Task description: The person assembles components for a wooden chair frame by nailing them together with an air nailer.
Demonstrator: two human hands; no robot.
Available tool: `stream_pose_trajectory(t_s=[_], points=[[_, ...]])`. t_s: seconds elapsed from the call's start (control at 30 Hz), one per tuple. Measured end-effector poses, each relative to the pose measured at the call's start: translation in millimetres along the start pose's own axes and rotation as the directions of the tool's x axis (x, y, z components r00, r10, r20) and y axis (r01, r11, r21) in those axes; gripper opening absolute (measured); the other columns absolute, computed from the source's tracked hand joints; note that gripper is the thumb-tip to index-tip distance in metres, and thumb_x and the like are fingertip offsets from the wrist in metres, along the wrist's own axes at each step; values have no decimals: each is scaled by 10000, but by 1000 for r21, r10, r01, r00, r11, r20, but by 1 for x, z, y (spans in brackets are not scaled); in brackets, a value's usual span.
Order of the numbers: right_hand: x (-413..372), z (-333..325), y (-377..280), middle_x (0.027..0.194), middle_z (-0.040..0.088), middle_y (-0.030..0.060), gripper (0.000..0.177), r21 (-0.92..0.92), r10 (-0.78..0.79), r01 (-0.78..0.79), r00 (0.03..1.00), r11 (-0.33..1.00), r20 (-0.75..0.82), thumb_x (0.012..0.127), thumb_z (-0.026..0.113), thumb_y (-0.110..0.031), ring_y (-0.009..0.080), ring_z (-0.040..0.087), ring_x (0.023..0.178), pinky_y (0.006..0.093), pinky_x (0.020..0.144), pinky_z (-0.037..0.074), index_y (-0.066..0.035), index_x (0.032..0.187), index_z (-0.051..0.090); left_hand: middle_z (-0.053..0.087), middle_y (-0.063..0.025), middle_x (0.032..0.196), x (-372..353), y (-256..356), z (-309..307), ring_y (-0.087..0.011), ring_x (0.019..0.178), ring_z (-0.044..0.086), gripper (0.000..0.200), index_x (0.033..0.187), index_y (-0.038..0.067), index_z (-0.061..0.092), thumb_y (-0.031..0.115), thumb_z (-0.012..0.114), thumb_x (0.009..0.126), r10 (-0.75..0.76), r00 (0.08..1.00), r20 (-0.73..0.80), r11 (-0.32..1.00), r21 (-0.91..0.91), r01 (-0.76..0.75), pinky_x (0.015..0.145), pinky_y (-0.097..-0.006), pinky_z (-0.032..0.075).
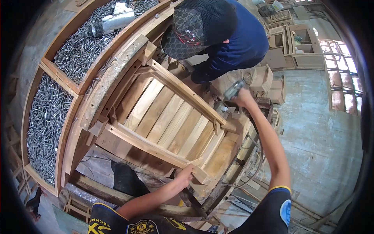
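A wooden frame of pale slats [165, 121] lies across the bench, with a long rail on either side. My left hand [184, 177] is closed on the near rail [144, 144] close to its right end, fingertips curled over the wood beside a small wooden strip. Out to the right, past the frame's far corner, my right hand [244, 98] grips a grey-green hand-held power tool [233, 90]. The tool is blurred, so I cannot tell its exact kind.
Divided wooden trays full of screws [43, 128] stand at the left, with a silvery cylinder [118, 22] on top. A co-worker in a cap [206, 27] bends over the far side. Wooden boxes [304, 43] stand behind on the floor, and a cable [259, 165] hangs near my right arm.
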State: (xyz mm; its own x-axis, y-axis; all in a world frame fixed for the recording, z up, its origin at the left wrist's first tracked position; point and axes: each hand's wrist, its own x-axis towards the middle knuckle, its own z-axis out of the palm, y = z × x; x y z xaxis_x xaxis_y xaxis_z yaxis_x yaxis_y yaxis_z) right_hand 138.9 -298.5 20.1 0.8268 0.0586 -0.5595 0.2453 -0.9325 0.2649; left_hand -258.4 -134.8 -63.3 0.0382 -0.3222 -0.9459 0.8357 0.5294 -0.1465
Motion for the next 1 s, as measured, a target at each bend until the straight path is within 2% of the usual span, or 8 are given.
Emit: stream_pose_trajectory(t_s=[0.23,0.4,0.5,0.67,0.73,0.77,0.8,1.0], points=[[-38,-35,-17,983,708,204,545,238,99,-176,948,955,304,647,772,-302,334,696,866,399,754,552,-13,1099,677,613,-47,825,34,-18,-5,-150,669,580,375,947,58,610,300,768,709,9,995,104,1000,-17,-7,595,-253,470],[5,-51,25,917,708,200,511,159,135,-108,976,981,-170,649,746,-249,339,699,840,409,767,552,8,1084,668,618,-53,801,20,-6,-4,-156,653,587,373,949,66,607,288,780,704,-1,997,76,1000,-14,2,589,-268,471],[-9,-26,-8,949,706,214,574,-160,17,0,994,987,108,617,772,-240,360,690,897,425,807,542,5,1123,656,621,-51,782,9,-1,-4,-156,635,588,357,938,62,608,264,783,701,-6,999,40,1000,-22,7,590,-272,473],[-20,-13,-5,956,699,220,714,117,-289,267,916,957,278,574,806,-210,315,686,770,385,702,557,38,1215,613,629,-59,782,19,-2,3,-174,619,593,352,942,46,608,226,786,698,12,1000,24,995,-100,-10,600,-287,491],[-39,-65,-24,854,701,139,674,374,-79,-62,933,926,350,581,758,-33,208,655,632,353,518,528,12,1240,624,635,-62,790,36,-17,-3,-182,622,599,361,957,44,608,218,789,697,-15,998,64,995,-96,21,603,-294,497],[-23,-59,-5,829,702,133,639,361,-72,-17,970,932,232,583,739,-4,205,642,590,342,457,500,7,1215,639,632,-61,787,30,-15,-3,-180,619,594,356,954,47,608,217,790,699,-13,999,52,995,-100,18,599,-293,493],[-15,-65,5,931,711,202,600,328,-27,-25,988,944,155,506,788,-137,294,693,863,382,777,541,5,1082,694,630,-59,785,17,-8,-1,-178,617,589,352,951,49,607,216,790,700,-8,999,40,994,-105,12,595,-291,490],[15,-11,9,905,708,193,540,-47,59,-68,981,997,-184,573,808,-224,334,698,851,396,752,561,13,1039,672,610,-57,789,14,-9,-1,-165,615,564,348,940,73,588,203,795,693,-9,1000,17,993,-116,11,587,-282,480]])
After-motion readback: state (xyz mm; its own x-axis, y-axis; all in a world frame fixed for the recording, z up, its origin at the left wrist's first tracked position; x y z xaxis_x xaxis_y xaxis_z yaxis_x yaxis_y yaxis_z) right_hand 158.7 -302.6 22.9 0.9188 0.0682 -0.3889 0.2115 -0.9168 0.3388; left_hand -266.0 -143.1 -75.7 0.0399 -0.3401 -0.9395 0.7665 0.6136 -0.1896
